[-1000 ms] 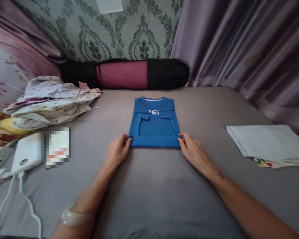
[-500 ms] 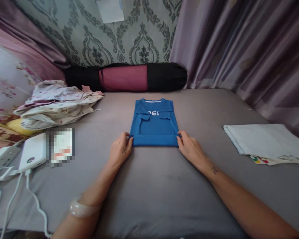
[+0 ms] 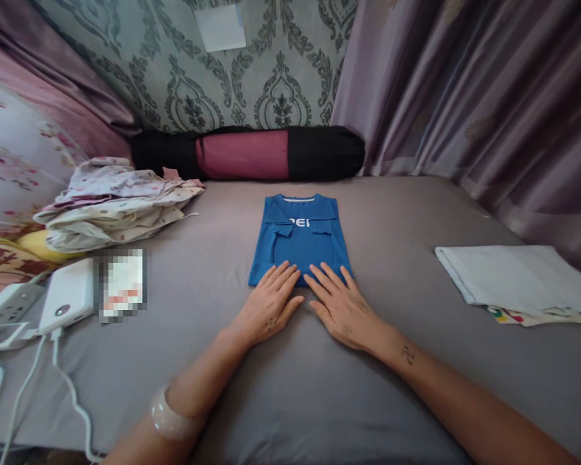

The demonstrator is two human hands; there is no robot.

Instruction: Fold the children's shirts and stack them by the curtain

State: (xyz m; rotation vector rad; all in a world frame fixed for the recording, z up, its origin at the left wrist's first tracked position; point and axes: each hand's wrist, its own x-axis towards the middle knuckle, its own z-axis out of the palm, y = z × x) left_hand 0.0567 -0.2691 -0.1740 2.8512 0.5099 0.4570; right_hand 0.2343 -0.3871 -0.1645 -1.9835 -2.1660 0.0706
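A blue shirt [image 3: 304, 242] with white letters on its chest lies on the grey bed sheet [image 3: 300, 400]. Its sides and sleeves are folded inward, and a band at the hem is turned up. The neckline points away from me. My left hand [image 3: 274, 297] rests flat, fingers stretched, on the left half of the folded hem. On the right half lies my right hand [image 3: 339, 297], its fingers spread and palm down. The two hands are side by side with a small gap between the thumbs. They cover much of the hem band.
A black and pink rolled bag [image 3: 242, 154] lies along the wall. To the left are a heap of patterned cloth [image 3: 121, 203], a white power bank [image 3: 68, 297] with cables, a power strip [image 3: 12, 303] and a blurred-out item [image 3: 123, 284]. Folded pale cloth [image 3: 518, 274] lies right.
Both hands have let go of the hem's corners and moved inward. Their fingers have opened and now lie flat on the turned-up band.
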